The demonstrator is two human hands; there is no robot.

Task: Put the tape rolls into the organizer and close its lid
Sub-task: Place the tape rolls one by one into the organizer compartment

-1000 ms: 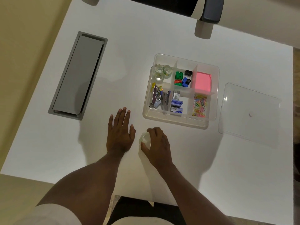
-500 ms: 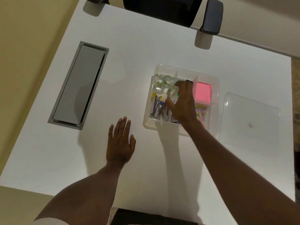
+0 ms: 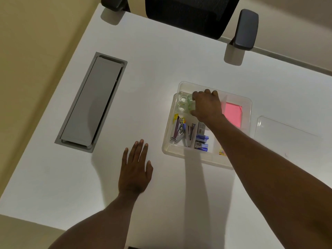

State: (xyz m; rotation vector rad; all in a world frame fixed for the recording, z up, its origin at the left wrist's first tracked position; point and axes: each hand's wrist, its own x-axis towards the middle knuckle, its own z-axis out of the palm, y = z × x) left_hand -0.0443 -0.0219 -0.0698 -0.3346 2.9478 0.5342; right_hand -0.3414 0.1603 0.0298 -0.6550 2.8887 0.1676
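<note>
- White desk (image 3: 179, 203) fills the view, with a grey cable hatch (image 3: 91, 102) at left and a black office chair (image 3: 186, 13) beyond the far edge.
- Nearest, the left hand (image 3: 133, 174) lies flat and spread on the desk, holding nothing, likely for steadying.
- Farther, the right hand (image 3: 206, 106) reaches into the clear organizer (image 3: 179, 153), fingers curled beside the tape rolls (image 3: 183, 103) in its far-left compartment; whether it grips one I cannot tell.
- Its lid (image 3: 287, 139) lies off to the right, within reach for closing.
</note>
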